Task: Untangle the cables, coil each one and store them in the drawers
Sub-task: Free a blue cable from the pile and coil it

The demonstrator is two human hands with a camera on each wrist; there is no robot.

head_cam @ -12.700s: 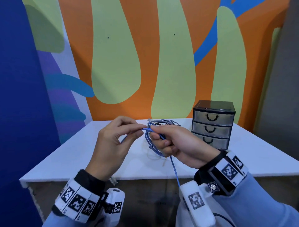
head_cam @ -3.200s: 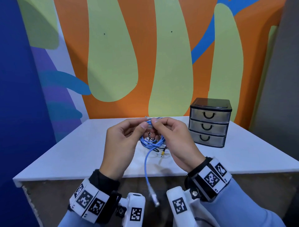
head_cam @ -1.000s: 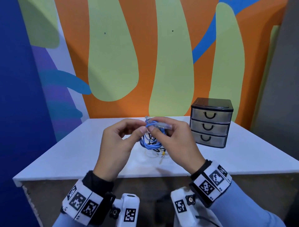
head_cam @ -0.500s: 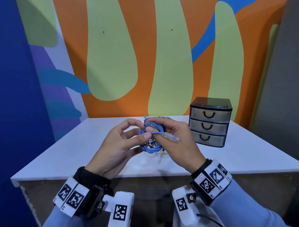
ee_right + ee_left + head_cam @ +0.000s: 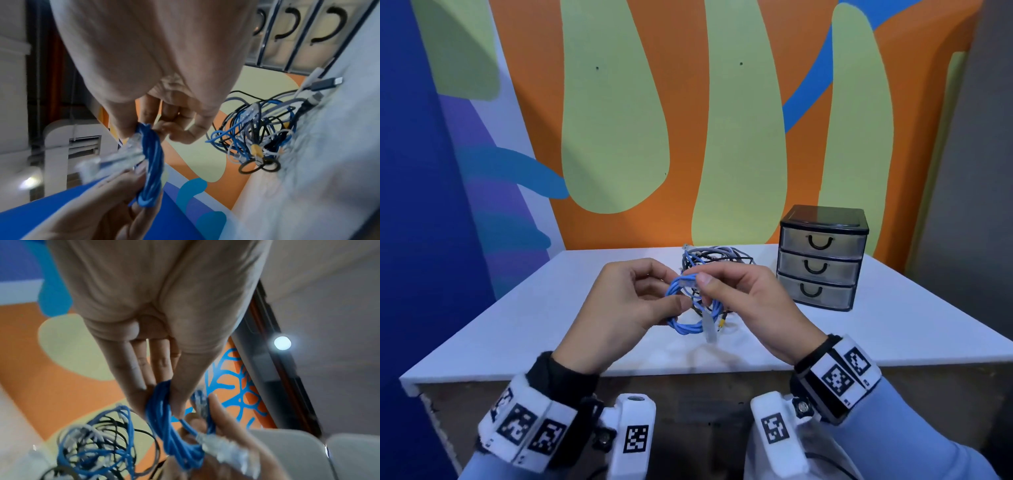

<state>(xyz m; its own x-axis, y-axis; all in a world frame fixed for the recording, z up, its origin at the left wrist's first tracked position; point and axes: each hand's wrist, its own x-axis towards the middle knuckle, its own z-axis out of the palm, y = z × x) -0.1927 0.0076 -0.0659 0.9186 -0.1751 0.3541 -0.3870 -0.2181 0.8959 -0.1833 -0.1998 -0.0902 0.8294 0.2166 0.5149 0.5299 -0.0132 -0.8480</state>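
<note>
A small coil of blue network cable hangs between both hands above the front of the white table. My left hand pinches the coil's left side between thumb and fingers. My right hand pinches the top of the coil at one clear plug. The cable's other clear plug dangles at the coil's lower right. Behind the hands a tangle of blue, black and grey cables lies on the table, also seen in the right wrist view. The small drawer unit has all three drawers closed.
The drawer unit stands at the table's right rear, close to the tangle. A painted orange and green wall backs the table. A blue panel borders the left side.
The loose end with its clear plug has swung from pointing right to hanging down at the coil's lower right. My right hand's fingers shifted onto the coil's top; earlier the long end trailed downward.
</note>
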